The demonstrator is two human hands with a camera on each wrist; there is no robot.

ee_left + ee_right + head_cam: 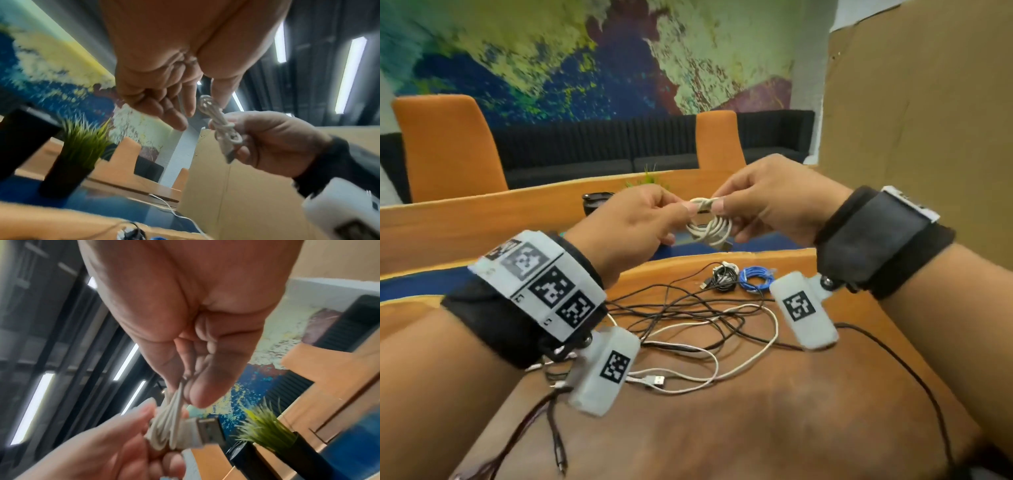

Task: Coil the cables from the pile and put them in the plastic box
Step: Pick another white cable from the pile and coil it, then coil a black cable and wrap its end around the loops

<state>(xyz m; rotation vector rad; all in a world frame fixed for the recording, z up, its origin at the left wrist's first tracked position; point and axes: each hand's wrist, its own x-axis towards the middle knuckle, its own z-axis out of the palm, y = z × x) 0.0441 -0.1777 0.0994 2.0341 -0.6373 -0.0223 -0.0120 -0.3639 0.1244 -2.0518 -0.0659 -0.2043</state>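
Both hands hold a small white cable bundle [709, 224] up in the air, above the cable pile [698, 322] on the table [774, 421]. The left hand [635, 224] pinches one side and the right hand [770, 198] pinches the other.

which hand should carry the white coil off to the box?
Probably right. The right hand grips the white coil at its wrapped middle; the left hand only pinches the top. No plastic box shows in any view, so this rests on grip alone.
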